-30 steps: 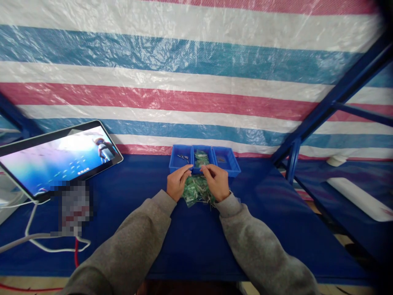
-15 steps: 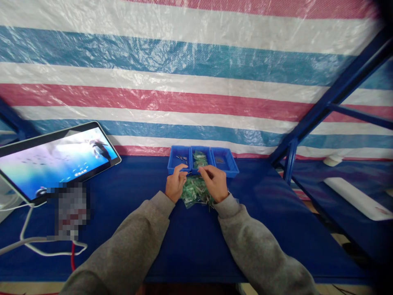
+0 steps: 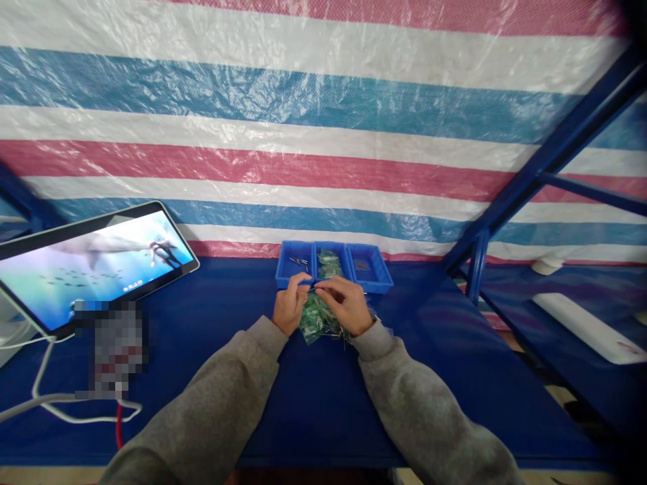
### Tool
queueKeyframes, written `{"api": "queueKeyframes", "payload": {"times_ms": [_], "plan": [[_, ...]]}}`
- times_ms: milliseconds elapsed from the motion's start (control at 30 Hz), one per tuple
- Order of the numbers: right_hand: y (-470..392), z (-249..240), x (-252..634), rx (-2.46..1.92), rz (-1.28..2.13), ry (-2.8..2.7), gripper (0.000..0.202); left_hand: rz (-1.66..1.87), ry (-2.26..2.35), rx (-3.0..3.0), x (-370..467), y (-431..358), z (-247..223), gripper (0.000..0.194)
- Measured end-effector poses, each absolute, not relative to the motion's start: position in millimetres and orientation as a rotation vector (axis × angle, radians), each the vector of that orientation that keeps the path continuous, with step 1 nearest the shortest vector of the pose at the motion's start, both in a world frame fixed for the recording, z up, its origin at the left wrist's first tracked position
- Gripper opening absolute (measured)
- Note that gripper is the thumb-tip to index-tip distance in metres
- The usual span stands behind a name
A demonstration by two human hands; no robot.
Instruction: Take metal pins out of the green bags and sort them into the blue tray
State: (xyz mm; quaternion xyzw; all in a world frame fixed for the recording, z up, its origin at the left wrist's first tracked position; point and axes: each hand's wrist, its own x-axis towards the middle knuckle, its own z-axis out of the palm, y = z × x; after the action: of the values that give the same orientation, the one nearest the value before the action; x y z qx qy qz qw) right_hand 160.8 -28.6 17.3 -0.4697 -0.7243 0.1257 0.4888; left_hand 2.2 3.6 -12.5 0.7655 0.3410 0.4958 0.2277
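My left hand [image 3: 290, 304] and my right hand [image 3: 348, 304] meet over a pile of small clear bags with green in them [image 3: 314, 322], mixed with thin metal pieces. Each hand is closed in a pinch, the fingertips almost touching. A small thin piece seems to lie between them, too small to name. Just beyond stand three blue bins: the left bin [image 3: 284, 275] holds several slim metal pieces [image 3: 299, 261], the middle one green-and-clear bags [image 3: 329, 261], the right bin [image 3: 384, 269] a few small pieces that I cannot make out.
A lit screen [image 3: 101, 266] leans at the left, with white cables [image 3: 38, 377] and a blurred-out object [image 3: 118, 350] before it. Striped sheeting [image 3: 323, 168] hangs behind the blue table [image 3: 323, 404]. A blue metal frame [image 3: 505, 202] and a white elongated object [image 3: 586, 327] are at right.
My right hand has moved left, bringing its fingertips close to those of my left hand. My left hand has barely moved.
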Motion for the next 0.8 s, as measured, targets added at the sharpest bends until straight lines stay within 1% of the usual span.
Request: {"api": "queueKeyframes", "payload": {"times_ms": [200, 300, 467, 567, 800], "plan": [[-31.2, 20.5, 159.8, -1.169, 0.351, -1.735, 0.019, 1.363, 0.921, 2.145, 1.2, 2.3, -11.6, 0.029], [-29.3, 17.8, 161.6, -1.204, 0.370, -1.631, 0.022, 1.395, 0.939, 2.168, 0.6, 2.4, -8.9, 0.029], [-22.9, 9.3, 165.8, -1.221, 0.412, -1.458, 0.023, 1.518, 0.982, 2.230, 1.2, 4.6, -4.3, 0.020], [-22.3, 8.1, 165.7, -1.217, 0.440, -1.474, 0.022, 1.531, 1.000, 2.252, 1.0, 5.7, -3.7, 0.018], [-27.1, 15.0, 162.7, -1.206, 0.398, -1.590, 0.020, 1.498, 1.062, 2.290, -0.7, 4.2, -3.2, 0.022]]}}
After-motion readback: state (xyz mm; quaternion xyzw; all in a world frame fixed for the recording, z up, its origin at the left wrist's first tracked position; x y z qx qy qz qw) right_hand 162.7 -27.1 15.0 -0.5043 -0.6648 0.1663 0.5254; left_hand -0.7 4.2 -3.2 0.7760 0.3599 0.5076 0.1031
